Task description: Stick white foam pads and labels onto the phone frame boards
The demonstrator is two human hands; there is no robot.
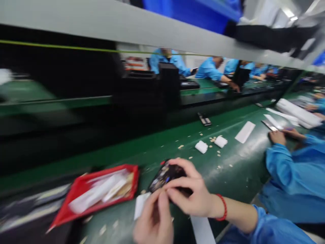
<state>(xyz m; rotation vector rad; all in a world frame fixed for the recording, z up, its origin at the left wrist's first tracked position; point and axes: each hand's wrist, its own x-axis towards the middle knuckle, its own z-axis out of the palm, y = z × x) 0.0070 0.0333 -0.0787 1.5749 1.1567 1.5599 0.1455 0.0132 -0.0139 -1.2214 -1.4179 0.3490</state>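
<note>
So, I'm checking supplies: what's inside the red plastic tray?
The red plastic tray holds blurred white flat pieces and tan pieces; whatever lies beneath them is covered.

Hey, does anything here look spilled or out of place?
Yes: small pale scraps lie scattered on the green bench, around two white bundles and near the red tray, looking spilled rather than gathered. Blur hides whether the dark device at the right hand is damaged.

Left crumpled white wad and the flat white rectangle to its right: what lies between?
In the head view, the other white wad, with small beige scraps beside it on the green tabletop.
</note>
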